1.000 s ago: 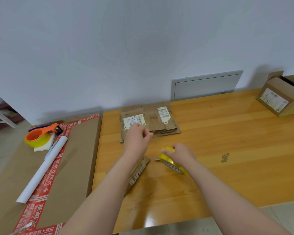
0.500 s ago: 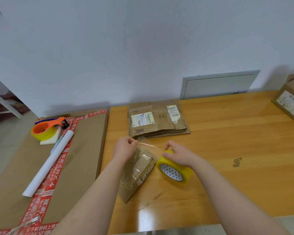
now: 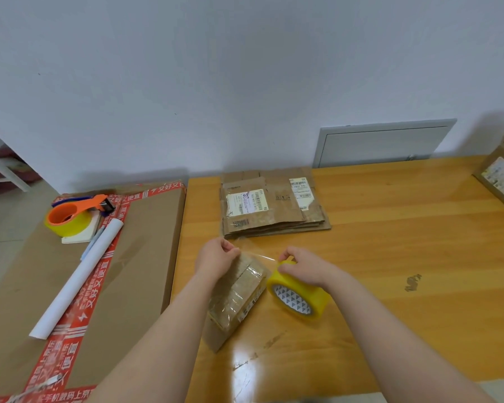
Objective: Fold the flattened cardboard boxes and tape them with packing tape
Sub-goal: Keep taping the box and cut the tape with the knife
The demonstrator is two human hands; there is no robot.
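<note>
Both hands are out over the worktop (image 3: 390,242) in the head view, working close together near its left edge. My left hand (image 3: 214,257) has its fingers (image 3: 230,252) curled in, pinching the free end of a clear tape strip (image 3: 256,253) just above the far end of the small box (image 3: 233,301). My right hand (image 3: 306,267) grips the yellow tape roll (image 3: 301,299) from the top, curled over its rim. The roll stands on edge, tilted, just right of the box and apart from it. The strip runs between my two hands.

The small box lies on the worktop with one end toward me, its top glossy with tape, and my left forearm passes just beside it.

Further back, close to the wall, sits the stack of flattened boxes (image 3: 274,210) with white labels on top. At the far right edge a made-up box (image 3: 501,178) is partly cut off. A grey wall panel (image 3: 381,144) stands behind the worktop.

Left of the worktop, a large carton (image 3: 140,257) edged in red printed tape carries an orange tape dispenser (image 3: 70,216) resting on a notepad (image 3: 79,238). A white paper tube (image 3: 76,282) lies there too, with a pen (image 3: 95,242) beside it.
</note>
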